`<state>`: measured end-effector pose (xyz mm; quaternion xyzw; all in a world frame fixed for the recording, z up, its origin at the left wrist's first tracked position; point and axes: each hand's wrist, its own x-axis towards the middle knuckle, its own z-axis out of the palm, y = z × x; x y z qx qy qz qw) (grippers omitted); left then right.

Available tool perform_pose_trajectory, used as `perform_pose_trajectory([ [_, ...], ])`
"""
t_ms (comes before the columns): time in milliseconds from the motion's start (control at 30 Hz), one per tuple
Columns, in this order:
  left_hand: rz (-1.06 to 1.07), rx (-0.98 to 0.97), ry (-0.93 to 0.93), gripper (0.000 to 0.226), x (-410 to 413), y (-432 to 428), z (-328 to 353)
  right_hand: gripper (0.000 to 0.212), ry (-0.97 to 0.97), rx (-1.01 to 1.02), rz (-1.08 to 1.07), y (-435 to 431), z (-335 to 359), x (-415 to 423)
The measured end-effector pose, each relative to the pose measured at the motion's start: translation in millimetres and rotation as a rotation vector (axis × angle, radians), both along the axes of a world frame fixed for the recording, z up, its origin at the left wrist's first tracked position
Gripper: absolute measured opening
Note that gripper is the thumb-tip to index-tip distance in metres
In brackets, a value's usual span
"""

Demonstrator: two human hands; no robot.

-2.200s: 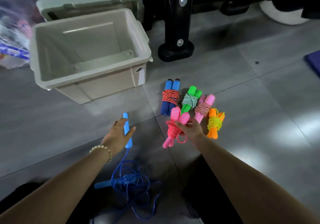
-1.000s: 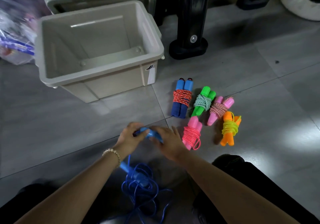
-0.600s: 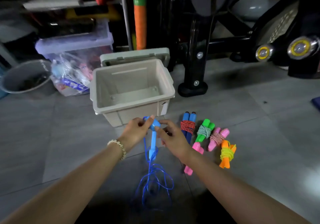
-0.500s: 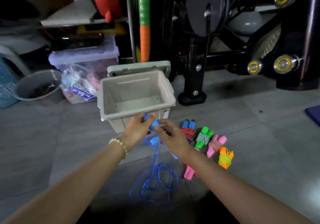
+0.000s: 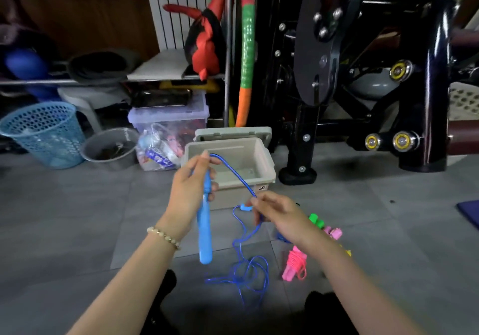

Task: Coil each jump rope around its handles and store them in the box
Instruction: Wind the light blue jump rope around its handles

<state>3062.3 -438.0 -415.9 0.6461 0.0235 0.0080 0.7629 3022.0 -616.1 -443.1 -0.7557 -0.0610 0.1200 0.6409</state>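
Insp. note: both hands are holding the rope (image 5: 234,176) up, just in front of the box (image 5: 267,159).
L hand (image 5: 190,188) is gripping the handle (image 5: 204,231) upright, fingers curled round its upper part, lower end hanging free below the wrist; bracelet (image 5: 163,238) on that wrist. From the handle top the rope is arcing over to R hand (image 5: 276,215), which is pinching it btwn thumb and fingertips, other fingers loosely bent. Small blue piece just beside R fingers: cannot tell what it is. Remainder of the rope is dropping to the floor (image 5: 77,218) and lying in a loose tangle btwn the forearms. The box is sitting open on the floor, lid (image 5: 233,133) standing behind it. Pink bundle (image 5: 294,264) is lying right of the tangle; green bundle (image 5: 316,220) is showing partly behind R forearm.
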Motion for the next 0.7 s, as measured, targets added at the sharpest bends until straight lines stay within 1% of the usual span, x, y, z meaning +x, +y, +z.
perform_pose_trajectory([
  [67, 0.098, -0.084, 0.057, 0.03, 1, 17, -3, 0.016, 0.071, -0.088, 0.049, -13, -5, -1],
  [133, 0.109, -0.088, 0.101, 0.031, 0, 25, -7, 0.014, 0.088, -0.132, -0.02, -24, -7, 1],
  [167, 0.088, -0.07, 0.129, 0.03, -2, 24, -8, 0.012, 0.063, -0.11, -0.11, -25, -5, 2],
  [233, 0.009, -0.018, 0.196, 0.026, -6, 15, -11, 0.01, -0.015, -0.002, -0.255, -22, 3, 6],
  [267, -0.041, -0.017, 0.231, 0.023, -7, 8, -14, 0.011, -0.047, 0.056, -0.281, -19, 7, 7],
  [333, -0.134, -0.103, 0.276, 0.019, -10, -7, -17, 0.014, -0.069, 0.133, -0.29, -8, 16, 9],
  [367, -0.164, -0.145, 0.278, 0.023, -11, -14, -17, 0.013, -0.072, 0.141, -0.289, -2, 19, 10],
  [400, -0.185, -0.153, 0.271, 0.032, -12, -20, -19, 0.011, -0.078, 0.137, -0.287, 4, 21, 11],
  [433, -0.215, -0.134, 0.257, 0.04, -13, -25, -18, 0.009, -0.09, 0.143, -0.29, 9, 23, 12],
  [467, -0.26, -0.091, 0.238, 0.044, -14, -29, -17, 0.007, -0.099, 0.172, -0.305, 13, 25, 13],
  [500, -0.334, -0.032, 0.221, 0.042, -15, -31, -16, 0.006, -0.107, 0.22, -0.335, 15, 29, 15],
  [567, -0.555, 0.182, 0.183, 0.033, -18, -33, -15, 0.006, -0.13, 0.311, -0.429, 12, 35, 22],
  [600, -0.647, 0.277, 0.146, 0.027, -20, -34, -15, 0.006, -0.15, 0.317, -0.473, 9, 37, 25],
  [633, -0.676, 0.323, 0.113, 0.019, -21, -35, -16, 0.009, -0.169, 0.29, -0.502, 5, 37, 28],
  [667, -0.64, 0.313, 0.104, 0.014, -20, -36, -17, 0.014, -0.18, 0.244, -0.508, 3, 35, 31],
  [700, -0.559, 0.265, 0.108, 0.013, -19, -35, -16, 0.019, -0.173, 0.193, -0.489, 3, 32, 32],
])
